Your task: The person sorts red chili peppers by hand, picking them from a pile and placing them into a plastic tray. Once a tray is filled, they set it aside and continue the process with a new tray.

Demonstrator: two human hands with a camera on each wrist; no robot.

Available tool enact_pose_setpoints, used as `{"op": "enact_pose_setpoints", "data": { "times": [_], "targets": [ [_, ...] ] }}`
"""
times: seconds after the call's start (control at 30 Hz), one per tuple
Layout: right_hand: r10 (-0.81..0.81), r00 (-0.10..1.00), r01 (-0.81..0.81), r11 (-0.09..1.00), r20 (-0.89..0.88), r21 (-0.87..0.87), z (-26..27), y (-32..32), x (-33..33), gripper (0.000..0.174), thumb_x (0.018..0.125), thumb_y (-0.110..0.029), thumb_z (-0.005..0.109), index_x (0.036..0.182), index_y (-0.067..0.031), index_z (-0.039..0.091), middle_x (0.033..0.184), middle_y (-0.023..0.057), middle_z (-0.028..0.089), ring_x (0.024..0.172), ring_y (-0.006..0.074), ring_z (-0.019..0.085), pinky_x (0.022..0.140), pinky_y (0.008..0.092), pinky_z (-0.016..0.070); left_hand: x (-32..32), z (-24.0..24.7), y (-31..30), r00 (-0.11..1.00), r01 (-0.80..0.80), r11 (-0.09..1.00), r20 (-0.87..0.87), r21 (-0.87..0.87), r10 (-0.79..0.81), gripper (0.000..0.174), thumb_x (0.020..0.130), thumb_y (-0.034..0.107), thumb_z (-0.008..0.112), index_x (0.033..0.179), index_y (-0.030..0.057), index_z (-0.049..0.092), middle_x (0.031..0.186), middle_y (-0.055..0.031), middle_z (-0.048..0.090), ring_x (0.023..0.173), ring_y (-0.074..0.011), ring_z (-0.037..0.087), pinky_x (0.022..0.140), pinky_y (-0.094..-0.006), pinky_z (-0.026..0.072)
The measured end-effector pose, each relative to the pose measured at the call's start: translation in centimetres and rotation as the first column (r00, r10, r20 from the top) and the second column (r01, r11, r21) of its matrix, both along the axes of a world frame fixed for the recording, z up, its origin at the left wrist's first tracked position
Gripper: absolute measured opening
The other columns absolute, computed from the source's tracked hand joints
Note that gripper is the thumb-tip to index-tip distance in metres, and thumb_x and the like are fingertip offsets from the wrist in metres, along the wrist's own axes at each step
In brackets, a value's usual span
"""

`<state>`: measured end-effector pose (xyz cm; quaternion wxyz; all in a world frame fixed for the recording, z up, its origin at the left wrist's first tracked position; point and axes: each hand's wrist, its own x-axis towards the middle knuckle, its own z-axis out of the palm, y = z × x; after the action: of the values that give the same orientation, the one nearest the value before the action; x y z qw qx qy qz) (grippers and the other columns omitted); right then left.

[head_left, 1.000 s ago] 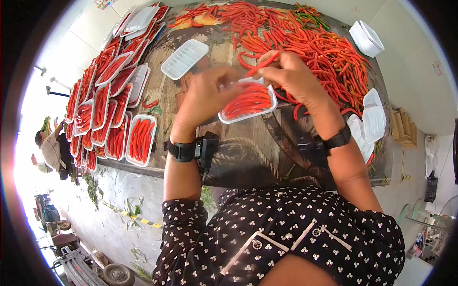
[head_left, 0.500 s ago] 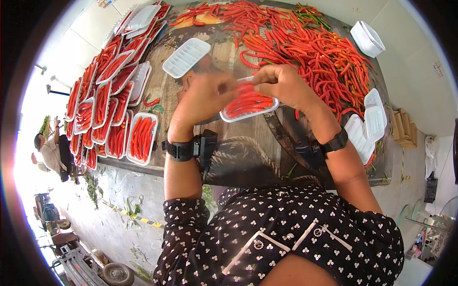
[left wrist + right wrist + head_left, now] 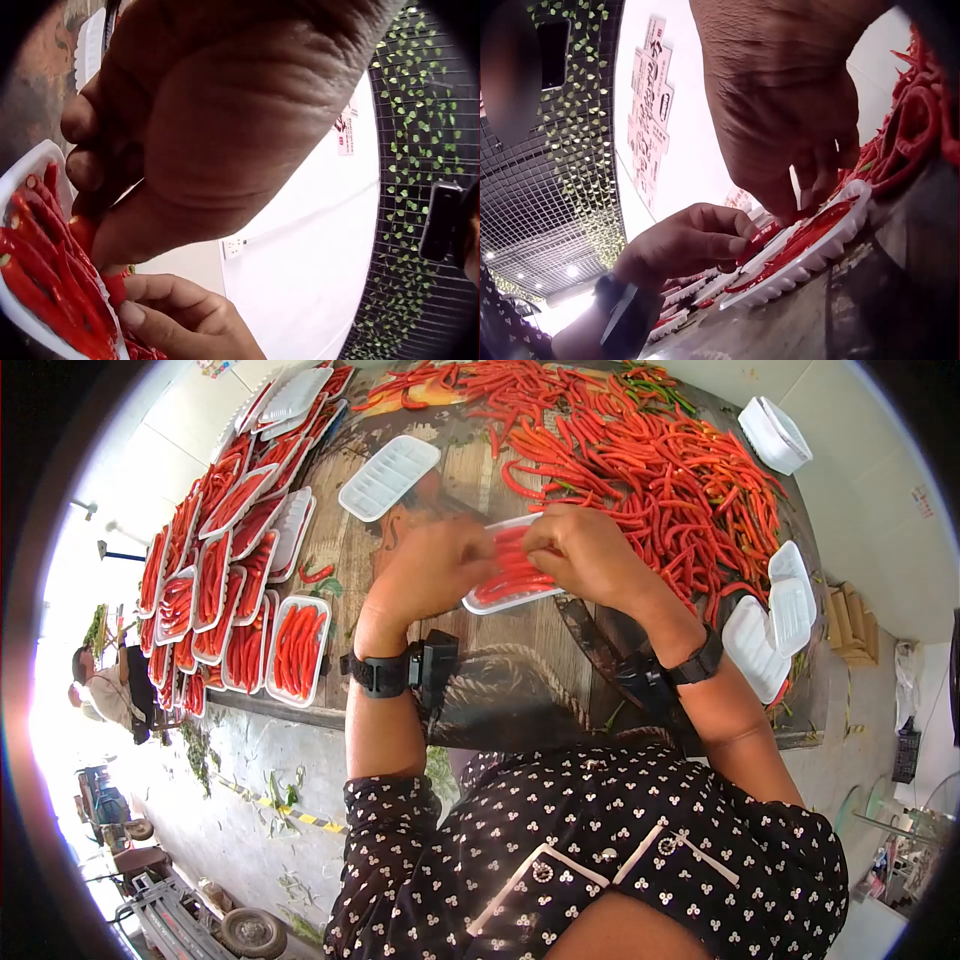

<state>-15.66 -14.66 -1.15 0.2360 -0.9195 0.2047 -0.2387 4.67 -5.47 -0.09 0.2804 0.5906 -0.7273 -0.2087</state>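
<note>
A white ribbed tray [image 3: 484,608] on the wooden table holds several red chilies [image 3: 510,582] lying side by side. At its left end, my left hand [image 3: 428,568] pinches a red chili [image 3: 82,231] between thumb and fingers, low over the row. My right hand [image 3: 590,555] reaches in from the other end. Seen in the left wrist view, its thumb and finger pinch a red chili at the tray's edge. The right wrist view shows both hands' fingertips close together above the tray rim [image 3: 780,288].
Filled trays of chilies [image 3: 297,652] are piled at the left edge. An unfilled white tray [image 3: 388,480] lies beyond my left hand. A loose heap of red chilies [image 3: 650,470] spreads across the back right. More white trays [image 3: 752,650] and a tray stack [image 3: 775,440] stand at the right.
My right hand has brought a chili down from near the heap to the tray. The left hand has stayed by the tray's left end, its fingers now lower over the chilies.
</note>
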Motion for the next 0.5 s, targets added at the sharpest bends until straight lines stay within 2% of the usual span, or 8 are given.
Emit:
{"op": "enact_pose_setpoints", "data": {
  "times": [0.1, 0.3, 0.4, 0.47, 0.5],
  "targets": [
    [0.005, 1.0, -0.004, 1.0, 0.017, -0.018, 0.0, 0.0, 0.3, 0.009, 0.077, -0.007, 0.068, 0.084, -0.002, 0.068, 0.078, 0.0126, 0.062, 0.075, 0.0299, 0.063, 0.069, 0.0382, 0.0496, 0.2, 0.4, 0.0, 1.0, -0.017, 0.998, 0.019, 0.059, 0.016, 0.009, 0.077, 0.004, 0.068, 0.083, -0.0016, 0.063, 0.071, -0.0104, 0.062, 0.064, -0.0154, 0.057, 0.061, -0.0319, 0.0449],
    [0.004, 0.999, -0.007, 0.995, -0.034, -0.096, -0.5, 0.1, 0.7, 0.008, 0.077, -0.007, 0.067, 0.084, -0.0024, 0.067, 0.081, 0.0127, 0.063, 0.081, 0.0314, 0.062, 0.073, 0.0404, 0.0494, 0.5, 0.1, 0.0, 0.999, -0.046, 0.998, 0.022, 0.054, 0.044, 0.009, 0.079, 0.003, 0.063, 0.087, -0.0015, 0.064, 0.074, -0.0119, 0.064, 0.067, -0.018, 0.06, 0.066, -0.0326, 0.0476],
    [0.009, 0.999, -0.014, 0.995, -0.046, -0.095, -0.6, 0.1, 0.8, 0.008, 0.078, -0.008, 0.066, 0.084, -0.0027, 0.067, 0.082, 0.0126, 0.063, 0.083, 0.0316, 0.062, 0.074, 0.041, 0.0493, 0.5, 0.3, 0.1, 0.998, -0.064, 0.994, 0.018, 0.085, 0.063, 0.01, 0.078, 0.004, 0.065, 0.087, -0.0013, 0.064, 0.075, -0.0121, 0.064, 0.068, -0.019, 0.06, 0.065, -0.033, 0.0475],
    [0.017, 1.0, -0.014, 0.994, 0.024, -0.113, -0.6, 0.1, 1.1, 0.012, 0.079, -0.013, 0.061, 0.077, -0.0036, 0.069, 0.079, 0.018, 0.065, 0.08, 0.0368, 0.064, 0.072, 0.0479, 0.0507, 0.6, 0.3, 0.1, 0.998, -0.058, 0.995, 0.022, 0.081, 0.056, 0.011, 0.078, 0.005, 0.065, 0.087, -0.0011, 0.064, 0.075, -0.0122, 0.064, 0.068, -0.0195, 0.061, 0.065, -0.0332, 0.0474],
    [0.016, 1.0, -0.014, 0.994, 0.024, -0.112, -0.5, 0.2, 1.2, 0.012, 0.079, -0.013, 0.061, 0.077, -0.0036, 0.069, 0.079, 0.018, 0.065, 0.08, 0.0368, 0.064, 0.072, 0.0479, 0.0507, 0.6, 0.3, 0.1, 0.998, -0.052, 0.996, 0.027, 0.077, 0.051, 0.012, 0.077, 0.005, 0.066, 0.087, -0.0009, 0.064, 0.075, -0.0123, 0.064, 0.068, -0.02, 0.061, 0.065, -0.0335, 0.0474]
  ]
}}
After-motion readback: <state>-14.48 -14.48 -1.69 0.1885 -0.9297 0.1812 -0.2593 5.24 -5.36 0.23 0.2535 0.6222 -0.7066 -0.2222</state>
